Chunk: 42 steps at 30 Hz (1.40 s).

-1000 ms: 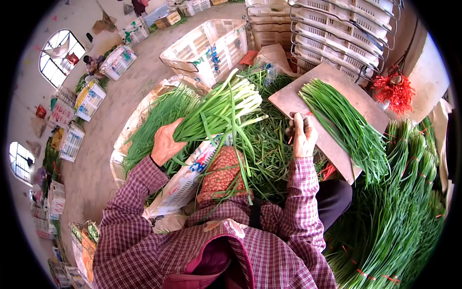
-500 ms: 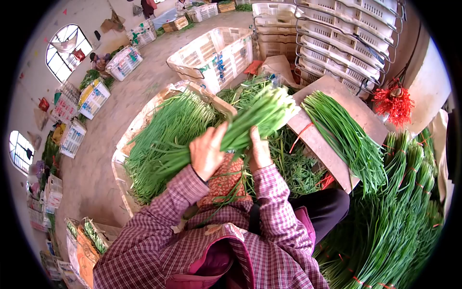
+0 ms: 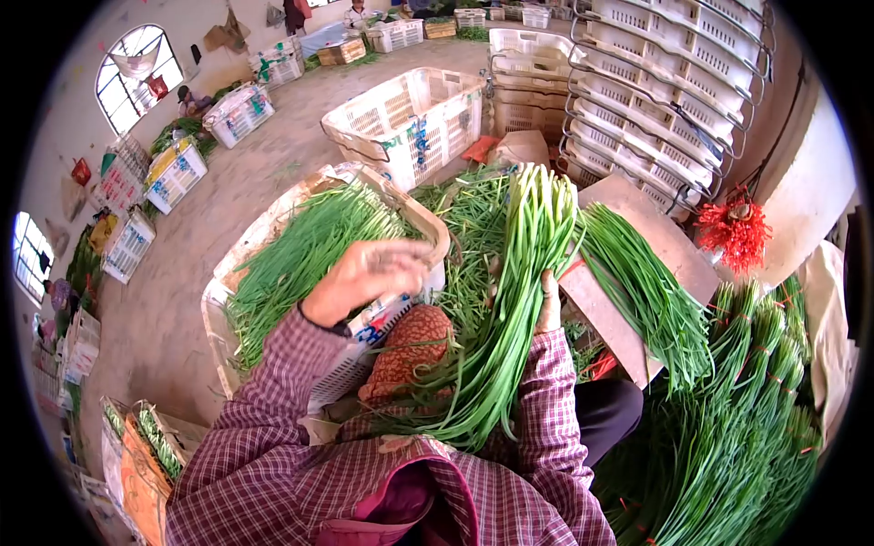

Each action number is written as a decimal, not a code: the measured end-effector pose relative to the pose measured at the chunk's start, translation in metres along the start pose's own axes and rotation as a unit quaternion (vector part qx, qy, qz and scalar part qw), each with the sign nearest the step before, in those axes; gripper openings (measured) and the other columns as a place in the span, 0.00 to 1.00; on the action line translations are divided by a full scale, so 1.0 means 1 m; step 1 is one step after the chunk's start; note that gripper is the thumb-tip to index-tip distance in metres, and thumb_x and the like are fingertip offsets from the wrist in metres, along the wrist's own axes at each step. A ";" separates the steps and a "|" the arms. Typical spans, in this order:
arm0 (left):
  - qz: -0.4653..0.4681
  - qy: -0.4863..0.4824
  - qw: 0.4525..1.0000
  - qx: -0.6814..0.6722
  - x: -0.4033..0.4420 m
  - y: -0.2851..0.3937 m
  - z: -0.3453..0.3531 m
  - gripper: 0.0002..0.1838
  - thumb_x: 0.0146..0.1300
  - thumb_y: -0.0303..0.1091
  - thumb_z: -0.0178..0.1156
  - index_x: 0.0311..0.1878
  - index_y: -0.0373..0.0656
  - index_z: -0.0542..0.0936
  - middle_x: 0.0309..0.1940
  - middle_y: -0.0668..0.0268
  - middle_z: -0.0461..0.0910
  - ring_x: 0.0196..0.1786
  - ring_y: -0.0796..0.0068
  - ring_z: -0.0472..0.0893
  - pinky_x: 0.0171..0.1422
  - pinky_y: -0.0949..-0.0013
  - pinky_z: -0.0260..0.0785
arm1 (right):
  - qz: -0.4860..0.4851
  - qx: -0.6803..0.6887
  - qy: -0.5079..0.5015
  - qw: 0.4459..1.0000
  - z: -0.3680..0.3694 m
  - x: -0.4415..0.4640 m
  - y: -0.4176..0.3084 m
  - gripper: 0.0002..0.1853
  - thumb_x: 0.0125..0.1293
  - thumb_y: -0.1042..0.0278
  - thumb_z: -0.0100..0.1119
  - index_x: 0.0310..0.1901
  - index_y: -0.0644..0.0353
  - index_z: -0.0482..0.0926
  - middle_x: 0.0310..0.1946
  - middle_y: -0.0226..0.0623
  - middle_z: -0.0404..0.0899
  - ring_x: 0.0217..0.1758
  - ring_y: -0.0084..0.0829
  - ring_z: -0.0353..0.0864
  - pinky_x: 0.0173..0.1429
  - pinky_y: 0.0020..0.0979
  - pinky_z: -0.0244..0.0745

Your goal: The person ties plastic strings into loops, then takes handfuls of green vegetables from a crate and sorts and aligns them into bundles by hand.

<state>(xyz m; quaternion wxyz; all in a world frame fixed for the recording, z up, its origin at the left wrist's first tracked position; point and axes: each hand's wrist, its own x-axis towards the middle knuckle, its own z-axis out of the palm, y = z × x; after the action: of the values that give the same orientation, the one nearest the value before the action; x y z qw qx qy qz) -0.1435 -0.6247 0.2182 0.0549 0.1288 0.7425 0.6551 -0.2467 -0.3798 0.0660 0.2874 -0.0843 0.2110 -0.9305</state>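
My right hand [image 3: 549, 302] grips a bunch of garlic chives [image 3: 528, 282], pale stem ends pointing up and away, long green leaves drooping towards my lap. Blurred by motion, my left hand [image 3: 369, 278] is apart from the bunch, its fingers stretched to the right with nothing visible in them. Below and beyond that hand, a white plastic crate [image 3: 228, 264] holds loose chives [image 3: 305, 255]. To the right of the bunch, more chives [image 3: 642, 291] lie on a tilted board [image 3: 669, 237]. A red band [image 3: 572, 267] shows at the board's edge.
Tied chive bundles [image 3: 728, 437] are heaped at my right. Red bands [image 3: 734, 235] hang above them. A large white crate [image 3: 401, 118] and stacked crates [image 3: 660, 100] stand ahead. Loose green scraps [image 3: 469, 237] lie behind the bunch. Other people [image 3: 357, 14] sit among crates farther off.
The bunch has swung from slanting across both hands to nearly upright, its leaves now falling towards my lap. My left hand has let go and moved left; my right hand has shifted right with the bunch.
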 end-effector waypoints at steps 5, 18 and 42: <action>0.022 -0.047 0.980 -0.193 0.048 -0.035 -0.010 0.40 0.57 0.50 0.66 0.66 0.33 0.64 0.61 0.56 0.71 0.61 0.64 0.72 0.66 0.61 0.64 | 0.114 -0.120 -0.064 0.984 0.037 -0.012 0.026 0.48 0.50 0.36 0.67 0.65 0.63 0.62 0.54 0.47 0.74 0.50 0.43 0.79 0.52 0.46 0.77; 0.062 0.033 0.894 -0.443 0.025 -0.075 0.002 0.45 0.50 0.42 0.68 0.70 0.39 0.59 0.53 0.56 0.75 0.53 0.62 0.78 0.62 0.57 0.72 | 0.029 -0.468 -0.087 0.879 0.054 -0.035 0.058 0.61 0.45 0.43 0.76 0.72 0.62 0.47 0.70 0.51 0.55 0.72 0.45 0.56 0.76 0.43 0.49; 0.010 0.147 0.937 -0.317 0.027 -0.026 0.045 0.19 0.57 0.29 0.64 0.52 0.40 0.76 0.35 0.73 0.78 0.36 0.82 0.78 0.42 0.75 0.72 | -0.109 -0.445 -0.041 0.888 0.124 0.028 -0.012 0.13 0.66 0.65 0.61 0.47 0.63 0.79 0.39 0.27 0.81 0.41 0.16 0.75 0.49 0.20 0.70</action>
<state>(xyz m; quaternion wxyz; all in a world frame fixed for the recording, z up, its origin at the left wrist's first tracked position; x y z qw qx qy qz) -0.1612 -0.5777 0.1885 -0.0234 0.0138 0.4949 0.8685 -0.2415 -0.4295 0.1839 0.1253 -0.2642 0.5799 -0.7604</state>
